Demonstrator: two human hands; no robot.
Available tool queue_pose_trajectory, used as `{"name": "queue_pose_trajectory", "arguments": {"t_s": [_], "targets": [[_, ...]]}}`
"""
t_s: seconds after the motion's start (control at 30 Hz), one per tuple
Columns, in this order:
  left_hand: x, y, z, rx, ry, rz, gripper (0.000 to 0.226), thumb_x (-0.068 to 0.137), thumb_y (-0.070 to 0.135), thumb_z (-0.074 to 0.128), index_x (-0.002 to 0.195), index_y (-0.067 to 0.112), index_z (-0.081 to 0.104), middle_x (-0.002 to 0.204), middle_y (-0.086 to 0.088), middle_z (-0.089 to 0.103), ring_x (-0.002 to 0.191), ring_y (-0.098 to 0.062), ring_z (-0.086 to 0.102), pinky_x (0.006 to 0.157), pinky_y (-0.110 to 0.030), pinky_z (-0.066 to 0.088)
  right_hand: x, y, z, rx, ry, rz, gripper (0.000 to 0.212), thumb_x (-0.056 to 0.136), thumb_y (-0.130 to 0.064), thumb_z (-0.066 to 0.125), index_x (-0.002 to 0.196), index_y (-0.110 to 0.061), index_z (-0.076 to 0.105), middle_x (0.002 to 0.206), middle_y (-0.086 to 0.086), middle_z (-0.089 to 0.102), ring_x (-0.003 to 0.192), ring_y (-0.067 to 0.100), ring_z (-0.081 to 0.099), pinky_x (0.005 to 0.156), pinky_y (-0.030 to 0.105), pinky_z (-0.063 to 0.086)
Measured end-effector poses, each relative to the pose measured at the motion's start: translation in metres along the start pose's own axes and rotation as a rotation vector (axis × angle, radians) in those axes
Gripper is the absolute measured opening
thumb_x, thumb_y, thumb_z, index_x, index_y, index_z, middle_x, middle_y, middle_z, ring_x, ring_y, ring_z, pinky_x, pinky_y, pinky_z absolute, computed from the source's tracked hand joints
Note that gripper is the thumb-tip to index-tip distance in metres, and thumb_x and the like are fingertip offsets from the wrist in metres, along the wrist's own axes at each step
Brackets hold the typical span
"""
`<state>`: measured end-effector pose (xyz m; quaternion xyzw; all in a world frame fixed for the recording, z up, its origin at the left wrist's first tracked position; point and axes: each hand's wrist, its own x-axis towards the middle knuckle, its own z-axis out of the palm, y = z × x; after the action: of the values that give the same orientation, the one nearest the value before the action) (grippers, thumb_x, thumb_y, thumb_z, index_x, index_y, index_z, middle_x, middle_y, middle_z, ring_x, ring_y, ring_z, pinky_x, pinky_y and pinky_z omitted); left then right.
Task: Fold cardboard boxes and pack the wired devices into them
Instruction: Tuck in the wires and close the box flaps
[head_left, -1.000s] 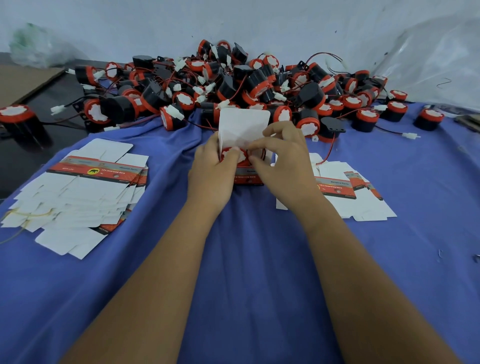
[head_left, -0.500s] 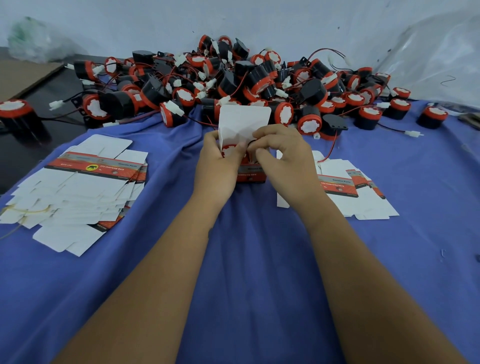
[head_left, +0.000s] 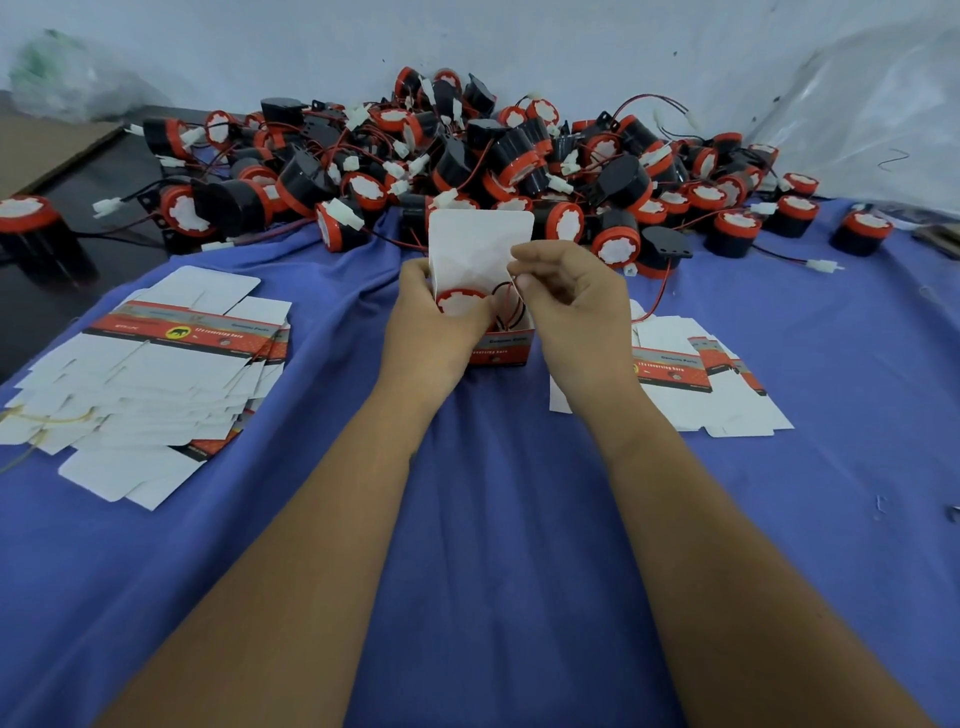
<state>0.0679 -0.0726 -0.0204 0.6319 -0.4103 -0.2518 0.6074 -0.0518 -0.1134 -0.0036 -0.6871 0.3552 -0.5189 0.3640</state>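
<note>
Box (head_left: 500, 347) is erected mid-cloth with one device (head_left: 461, 301) seated inside, lid flap upright, wire not fully tucked. It is gripped by left hand (head_left: 435, 326); wire is pinched by right hand (head_left: 576, 306). Device pile (head_left: 467, 161) and flat blanks (head_left: 156, 374) remain: barely started, by estimate.

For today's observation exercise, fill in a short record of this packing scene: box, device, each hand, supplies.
box: open box, lid flap upright, on the blue cloth
device: red-topped device inside the box, wires showing
left hand: left hand grips the box side
right hand: right hand pinches the box's right flap
supplies: flat boxes at left, device pile behind
</note>
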Motion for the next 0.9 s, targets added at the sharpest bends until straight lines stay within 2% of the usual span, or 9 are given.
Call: {"name": "queue_pose_trajectory", "arguments": {"t_s": [0.17,0.23,0.33,0.43,0.5,0.57,0.63,0.77,0.9], "targets": [[-0.003,0.002,0.001,0.050,-0.011,0.002,0.036,0.087,0.029,0.070,0.116,0.030,0.050,0.098,0.016,0.065,0.089,0.000,0.063,0.072,-0.023,0.052,0.000,0.003,0.000,-0.060,-0.056,0.046,0.022,0.092,-0.007,0.064,0.110,-0.019,0.066,0.096,-0.012,0.069,0.099,0.006,0.062,0.089,0.020,0.049],[-0.003,0.008,-0.002,-0.175,-0.018,-0.079,0.014,0.093,0.020,0.055,0.104,0.027,0.061,0.091,0.012,0.069,0.082,-0.006,0.066,0.070,-0.024,0.052,0.000,0.004,0.002,-0.075,-0.100,0.094,0.025,0.091,-0.012,0.067,0.114,-0.021,0.062,0.098,-0.013,0.067,0.099,0.006,0.059,0.088,0.022,0.049],[0.001,0.012,-0.009,-0.480,-0.082,-0.176,0.047,0.099,0.017,0.035,0.077,0.022,0.076,0.077,0.000,0.075,0.066,-0.011,0.070,0.058,-0.022,0.055,0.000,0.005,0.008,-0.102,-0.038,0.161,0.045,0.087,-0.015,0.072,0.120,-0.028,0.044,0.113,-0.005,0.051,0.096,0.005,0.053,0.077,0.015,0.046],[0.005,0.009,-0.013,-0.303,-0.068,-0.139,0.033,0.100,0.007,0.042,0.104,0.018,0.073,0.090,0.002,0.075,0.075,-0.010,0.071,0.067,-0.025,0.058,0.003,0.004,0.010,-0.073,-0.009,0.236,0.069,0.084,-0.015,0.074,0.138,-0.027,0.033,0.127,0.000,0.040,0.097,0.012,0.053,0.082,0.023,0.051],[0.005,0.004,-0.012,-0.199,-0.078,-0.071,0.030,0.098,0.001,0.047,0.108,0.024,0.063,0.100,0.008,0.071,0.087,-0.006,0.068,0.072,-0.019,0.055,0.003,0.006,0.008,-0.055,-0.085,0.229,0.055,0.086,-0.013,0.071,0.133,-0.025,0.045,0.125,-0.003,0.051,0.089,0.008,0.056,0.080,0.024,0.053],[0.004,-0.002,-0.010,-0.104,-0.045,0.001,0.033,0.095,0.001,0.052,0.100,0.033,0.060,0.100,0.013,0.068,0.088,-0.002,0.065,0.070,-0.015,0.052,0.002,0.005,0.005,-0.052,-0.115,0.172,0.028,0.089,-0.010,0.067,0.106,-0.030,0.058,0.099,-0.017,0.061,0.069,-0.004,0.053,0.067,0.014,0.049],[0.003,-0.003,-0.013,-0.039,0.053,0.067,0.036,0.090,0.002,0.059,0.088,0.038,0.061,0.091,0.016,0.066,0.080,-0.001,0.063,0.067,-0.017,0.053,0.002,0.004,0.000,-0.068,-0.115,0.113,0.030,0.091,-0.002,0.060,0.090,-0.033,0.061,0.078,-0.022,0.059,0.061,-0.004,0.051,0.058,0.011,0.045],[0.002,-0.002,-0.016,-0.095,0.086,0.018,0.049,0.082,-0.013,0.047,0.078,0.031,0.068,0.095,0.011,0.070,0.091,-0.016,0.067,0.071,-0.031,0.060,0.002,0.001,-0.007,0.034,-0.135,0.172,0.037,0.088,0.012,0.041,0.089,-0.008,0.073,0.097,-0.001,0.067,0.091,0.005,0.060,0.069,0.011,0.047],[0.008,0.004,-0.023,-0.400,-0.052,-0.213,0.024,0.074,0.024,0.063,0.093,0.017,0.076,0.096,0.009,0.076,0.085,-0.013,0.070,0.065,-0.022,0.054,-0.001,0.004,-0.020,-0.007,-0.248,0.205,0.018,0.093,-0.020,0.061,0.104,-0.018,0.075,0.111,-0.013,0.068,0.095,-0.002,0.061,0.076,0.011,0.046]]}}
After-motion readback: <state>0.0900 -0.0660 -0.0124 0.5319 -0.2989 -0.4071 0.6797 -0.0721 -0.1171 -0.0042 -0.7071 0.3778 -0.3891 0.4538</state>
